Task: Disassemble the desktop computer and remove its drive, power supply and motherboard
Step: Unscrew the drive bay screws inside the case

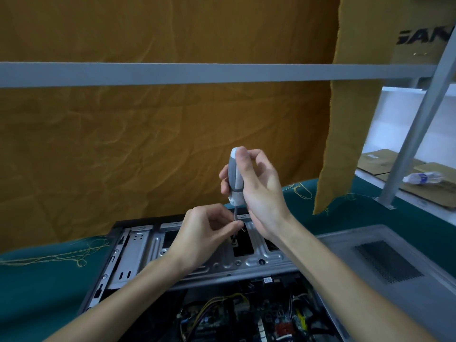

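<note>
The open desktop case (138, 253) lies on a green cloth, its silver drive cage (251, 261) across the far half. Below the cage the motherboard (246, 317) shows with yellow and black cables. My right hand (259, 191) grips the grey and white handle of a screwdriver (235, 176), held upright above the cage. My left hand (204, 233) pinches the screwdriver's thin shaft just above a screw (233, 241) in a dark opening of the cage. The screwdriver's tip is hidden behind my left fingers.
The removed grey side panel (394, 275) with a mesh vent lies right of the case. A grey metal bar (197, 74) crosses in front of an orange curtain (148, 132). At the far right, a slanted metal post (417, 119) stands before a plastic bottle (422, 178) and cardboard.
</note>
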A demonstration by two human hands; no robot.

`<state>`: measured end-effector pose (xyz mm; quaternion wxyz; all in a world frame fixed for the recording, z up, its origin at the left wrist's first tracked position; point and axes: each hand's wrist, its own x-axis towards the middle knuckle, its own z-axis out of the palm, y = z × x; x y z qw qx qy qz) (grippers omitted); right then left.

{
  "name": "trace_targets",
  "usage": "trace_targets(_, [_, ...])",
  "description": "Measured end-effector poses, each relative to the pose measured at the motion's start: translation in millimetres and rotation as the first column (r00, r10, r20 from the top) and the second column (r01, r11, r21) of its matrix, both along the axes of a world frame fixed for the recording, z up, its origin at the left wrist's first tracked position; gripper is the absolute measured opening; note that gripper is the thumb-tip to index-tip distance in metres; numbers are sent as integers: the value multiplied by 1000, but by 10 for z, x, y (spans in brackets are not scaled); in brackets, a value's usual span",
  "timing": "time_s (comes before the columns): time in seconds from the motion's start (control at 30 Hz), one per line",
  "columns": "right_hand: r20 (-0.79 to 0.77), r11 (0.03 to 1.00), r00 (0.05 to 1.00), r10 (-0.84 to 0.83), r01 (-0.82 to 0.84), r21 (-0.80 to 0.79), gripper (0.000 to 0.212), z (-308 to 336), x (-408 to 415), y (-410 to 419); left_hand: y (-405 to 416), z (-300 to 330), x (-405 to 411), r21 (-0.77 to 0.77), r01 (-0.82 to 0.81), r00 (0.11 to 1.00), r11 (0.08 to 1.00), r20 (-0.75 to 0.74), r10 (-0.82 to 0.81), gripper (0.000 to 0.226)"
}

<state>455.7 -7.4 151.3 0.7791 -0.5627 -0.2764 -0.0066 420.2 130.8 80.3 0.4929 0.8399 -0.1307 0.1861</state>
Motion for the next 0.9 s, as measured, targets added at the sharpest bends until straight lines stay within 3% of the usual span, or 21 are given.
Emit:
trace_targets(0.07, [1, 1000, 1000, 5, -5, -15, 54, 11, 2, -1, 5, -7, -3, 9, 97, 995, 995, -32, -97, 6])
trace_targets(0.13, [-13, 1000, 1000, -7, 7, -17, 55, 18, 8, 19, 28, -15, -19, -13, 179, 982, 984, -60, -179, 18])
trace_targets(0.33, [60, 998, 997, -55, 56, -20, 44, -20, -18, 68, 42, -7, -4, 8, 14, 999, 1000, 32, -14, 6])
trace_targets(0.5, [4, 999, 999, -46, 46, -6, 50, -15, 11, 59, 63, -27, 17, -17, 169, 981, 985, -91, -170, 14])
trace_targets(0.57, [10, 998, 999, -45, 45, -41, 56, -24, 26, 77, 72, -21, 15, -37, 144, 984, 989, -105, -147, 14])
trace_targets(0.7, [62, 996, 995, -83, 84, -30, 49, -60, 33, 107, 25, -4, 13, 21, 21, 999, 1000, -26, -20, 7])
trace_targets(0.77, [59, 996, 995, -84, 85, -5, 45, -72, 47, 95, 17, -5, 16, 32, 42, 999, 999, -34, -40, 6])
trace_targets(0.9, [31, 999, 999, -33, 34, -33, 57, -75, 64, 95, 40, -6, 0, 28, 120, 988, 992, -102, -116, 8])
